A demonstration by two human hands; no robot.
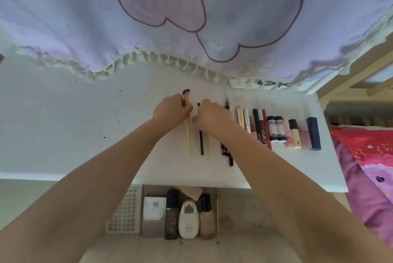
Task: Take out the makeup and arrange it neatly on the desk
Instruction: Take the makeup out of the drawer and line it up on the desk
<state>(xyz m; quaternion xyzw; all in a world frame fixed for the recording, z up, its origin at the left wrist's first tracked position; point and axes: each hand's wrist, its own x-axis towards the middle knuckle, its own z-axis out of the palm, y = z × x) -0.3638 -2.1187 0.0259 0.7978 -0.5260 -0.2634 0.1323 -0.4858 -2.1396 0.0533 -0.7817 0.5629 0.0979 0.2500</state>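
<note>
A lilac curtain (63, 18) with a ruffled hem hangs behind the white desk (63, 124), pale floor (191, 250) below.

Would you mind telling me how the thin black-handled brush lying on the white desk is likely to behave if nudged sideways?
The thin black-handled brush looks slender and round, so it would probably roll rather than slide on the smooth white desk. It likely weighs very little, so a light touch could knock it against the cream-handled brush that the left hand holds beside it.

Both forearms are bare from the picture's lower edge to the wrists, with no sleeves showing. The left hand (172, 109) and right hand (212, 116) carry nothing worn.
</note>
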